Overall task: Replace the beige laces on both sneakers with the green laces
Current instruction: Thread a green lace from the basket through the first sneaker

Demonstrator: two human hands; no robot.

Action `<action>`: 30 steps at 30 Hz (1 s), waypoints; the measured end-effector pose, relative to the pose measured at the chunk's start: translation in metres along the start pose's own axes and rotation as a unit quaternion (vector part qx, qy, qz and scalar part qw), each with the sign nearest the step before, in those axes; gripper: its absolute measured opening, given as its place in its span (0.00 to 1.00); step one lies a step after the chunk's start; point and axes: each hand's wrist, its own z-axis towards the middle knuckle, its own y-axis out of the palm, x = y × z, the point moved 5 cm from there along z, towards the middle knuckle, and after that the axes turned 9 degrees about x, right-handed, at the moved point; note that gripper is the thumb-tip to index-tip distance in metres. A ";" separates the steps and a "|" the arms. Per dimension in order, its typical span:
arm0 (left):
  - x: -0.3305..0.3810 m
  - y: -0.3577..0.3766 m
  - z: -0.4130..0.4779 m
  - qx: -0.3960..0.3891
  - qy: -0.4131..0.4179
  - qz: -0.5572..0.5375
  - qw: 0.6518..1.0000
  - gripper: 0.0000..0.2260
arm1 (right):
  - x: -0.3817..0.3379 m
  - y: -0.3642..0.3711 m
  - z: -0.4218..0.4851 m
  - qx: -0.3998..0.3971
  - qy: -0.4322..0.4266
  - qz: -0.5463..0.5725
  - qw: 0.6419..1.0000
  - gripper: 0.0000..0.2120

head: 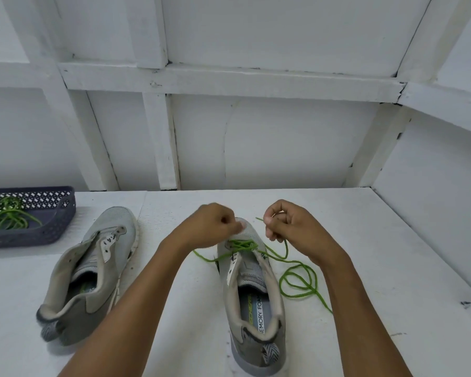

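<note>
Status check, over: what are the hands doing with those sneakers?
Right hand pinches green lace end; left hand curled at sneaker toe, grip unclear. Front eyelets threaded only. Other sneaker laceless, second lace in basket. Nothing blocking.

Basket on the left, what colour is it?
The basket is dark greyish-blue, best seen in the head view.
</note>
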 end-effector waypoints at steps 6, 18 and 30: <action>0.002 0.017 -0.016 -0.124 -0.011 0.057 0.991 0.20 | -0.002 0.011 -0.004 -0.043 0.012 -0.116 0.992 0.05; -0.006 0.016 -0.019 -0.120 -0.025 0.089 0.988 0.27 | 0.002 0.025 -0.008 -0.071 0.012 -0.173 0.982 0.03; -0.002 0.016 -0.016 -0.110 -0.022 0.094 0.989 0.19 | 0.005 0.036 -0.007 -0.058 0.010 -0.226 0.972 0.05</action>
